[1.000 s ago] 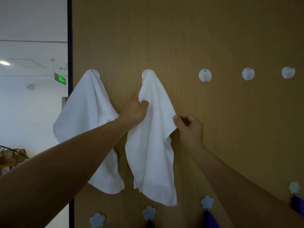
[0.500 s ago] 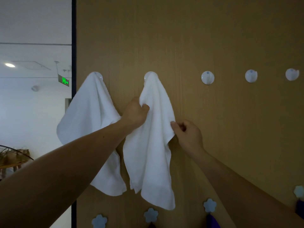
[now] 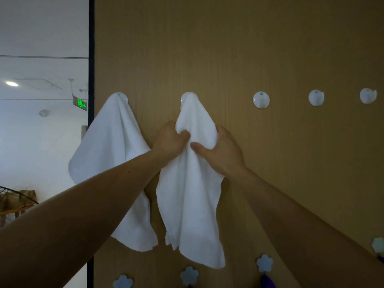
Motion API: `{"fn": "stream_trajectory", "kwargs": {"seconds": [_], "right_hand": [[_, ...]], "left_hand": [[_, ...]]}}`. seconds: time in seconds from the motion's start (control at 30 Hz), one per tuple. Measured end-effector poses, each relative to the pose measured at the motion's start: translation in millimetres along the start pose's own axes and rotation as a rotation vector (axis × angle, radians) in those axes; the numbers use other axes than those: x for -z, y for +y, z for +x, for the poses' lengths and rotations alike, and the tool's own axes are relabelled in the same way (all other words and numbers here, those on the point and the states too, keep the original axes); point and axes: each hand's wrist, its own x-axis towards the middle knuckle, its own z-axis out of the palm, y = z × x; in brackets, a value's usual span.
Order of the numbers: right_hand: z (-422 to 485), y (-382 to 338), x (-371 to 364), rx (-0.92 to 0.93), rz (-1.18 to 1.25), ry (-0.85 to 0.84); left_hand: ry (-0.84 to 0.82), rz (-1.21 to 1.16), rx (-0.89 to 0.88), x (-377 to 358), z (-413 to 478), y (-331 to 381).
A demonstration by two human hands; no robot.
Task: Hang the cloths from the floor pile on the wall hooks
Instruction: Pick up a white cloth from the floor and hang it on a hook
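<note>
- The second white cloth [image 3: 191, 204] hangs on the wooden wall panel [image 3: 228, 48], its top bunched into a peak over the second hook [image 3: 183, 99].
- Its long axis runs straight up and down: peak up at the hook, loose corners pointing at the floor, the lowest one at its right.
- The left hand [image 3: 169, 140] is clenched on a fold at the cloth's upper left edge, fingers curled in and thumb pressed into the fabric.
- The right hand [image 3: 220, 154] grips the upper right edge, thumb lying across the front. Its fingers go behind the fabric and probably wrap the edge, though they are hidden.
- The first white cloth [image 3: 110, 152] hangs just to the left from the first hook [image 3: 125, 98], also peak up. The left forearm crosses in front of it.
- Three bare round hooks [image 3: 261, 100] continue the row to the right.
- Blue flower-shaped hooks [image 3: 189, 275] sit in a lower row beneath the cloths.
- A green exit sign [image 3: 80, 103] glows beyond the panel's left edge.
</note>
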Motion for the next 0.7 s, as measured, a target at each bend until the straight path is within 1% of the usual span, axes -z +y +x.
{"fn": "stream_trajectory", "kwargs": {"seconds": [0.13,0.2,0.27,0.43,0.53,0.7], "right_hand": [[9,-11,-6,0.0,0.04,-0.079],[8,-7,-9,0.013,-0.051,-0.099],[5,-4,-11,0.015,-0.103,-0.083],[1,4,-8,-0.063,0.081,-0.13],[3,7,-4,-0.093,0.14,-0.158],[2,7,2,-0.117,0.171,-0.129]], "left_hand": [[-0.019,0.003,-0.022,3,-3,-2],[-0.039,0.01,-0.033,1,-6,-3],[-0.059,0.044,-0.034,0,-9,-3],[-0.1,0.044,0.02,3,-10,-5],[-0.073,0.015,0.051,4,-8,0],[0.035,-0.003,0.076,4,-10,11]]}}
